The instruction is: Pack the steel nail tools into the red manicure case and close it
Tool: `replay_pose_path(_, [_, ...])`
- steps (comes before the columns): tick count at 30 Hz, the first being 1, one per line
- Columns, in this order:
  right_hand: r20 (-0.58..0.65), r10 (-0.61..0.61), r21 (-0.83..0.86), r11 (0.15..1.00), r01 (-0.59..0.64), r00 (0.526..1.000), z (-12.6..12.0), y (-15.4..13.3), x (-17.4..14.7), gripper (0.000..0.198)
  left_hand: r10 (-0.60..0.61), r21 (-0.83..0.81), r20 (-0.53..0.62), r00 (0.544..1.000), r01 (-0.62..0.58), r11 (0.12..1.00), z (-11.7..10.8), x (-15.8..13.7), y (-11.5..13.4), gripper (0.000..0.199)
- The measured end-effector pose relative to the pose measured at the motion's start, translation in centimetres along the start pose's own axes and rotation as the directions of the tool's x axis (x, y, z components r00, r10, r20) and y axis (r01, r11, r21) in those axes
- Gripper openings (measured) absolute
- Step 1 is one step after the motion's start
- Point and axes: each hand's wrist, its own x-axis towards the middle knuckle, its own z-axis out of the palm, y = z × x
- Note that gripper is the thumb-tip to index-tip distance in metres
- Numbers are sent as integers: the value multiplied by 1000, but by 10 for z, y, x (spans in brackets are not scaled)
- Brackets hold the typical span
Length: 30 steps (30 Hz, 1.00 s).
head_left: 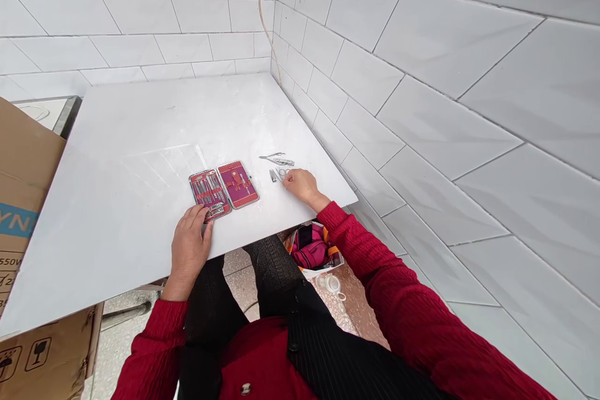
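Note:
An opened manicure case (240, 190) with a magenta and orange-red lining lies on the white table (140, 181). Several slim metal tools (206, 189) sit in its left half, and nail clippers (214, 210) lie at that half's near end. My left hand (191, 240) holds the case's near-left corner between fingers and thumb. To the right of the case, my right hand (302, 185) pinches small scissors (282, 172), partly hidden by the fingers. Beside them is a small metal clipper (273, 175). Cuticle nippers (270, 157) and a larger nail clipper (284, 162) lie just beyond.
White tiled walls (375, 75) meet behind the table and run along its right side. Cardboard boxes (23, 200) stand at the left. Below the near edge is a container with pink and black items (312, 253), near a whitish round object (332, 284) on the floor.

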Motion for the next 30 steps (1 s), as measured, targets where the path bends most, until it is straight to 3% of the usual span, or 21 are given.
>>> replay_pose_path(13, [-15,-31,31,999,32,999,1,0,5,18,-3,1,-15,1000,3,1000,1,0,-1,39])
replay_pose_path(24, [49,-15,-185,983,23,999,-5,-22,20,16,9,10,-24,1000,-9,1000,1,-1,0,39])
replay_pose_path(30, [76,-54,-172,983,66,996,1,-33,40,23,17,21,-13,1000,-16,1000,1,-1,0,41])
